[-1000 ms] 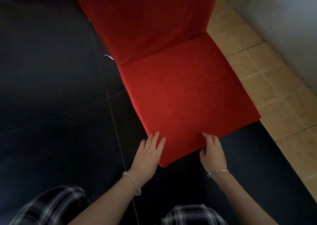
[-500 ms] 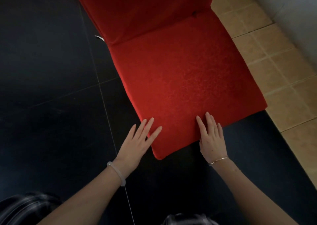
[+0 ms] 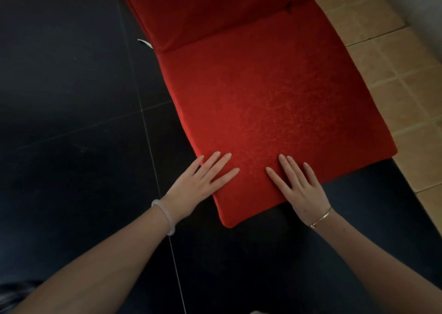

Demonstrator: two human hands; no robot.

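Black floor tiles (image 3: 71, 98) fill the left, and a small white tag (image 3: 144, 42) there is too small to read. The left hand (image 3: 198, 184), fingers straight and spread, lies flat on the near edge of the red cushion (image 3: 275, 98). The right hand (image 3: 301, 189) presses equally flat beside it, with tan tiles (image 3: 394, 74) further right.

Black floor (image 3: 71, 98); tan tiles (image 3: 394, 79)

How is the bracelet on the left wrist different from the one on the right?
The left bracelet is thick, the right bracelet thin. The left bracelet is milky white, the right bracelet golden. Both circle a wrist just short of the red cushion.
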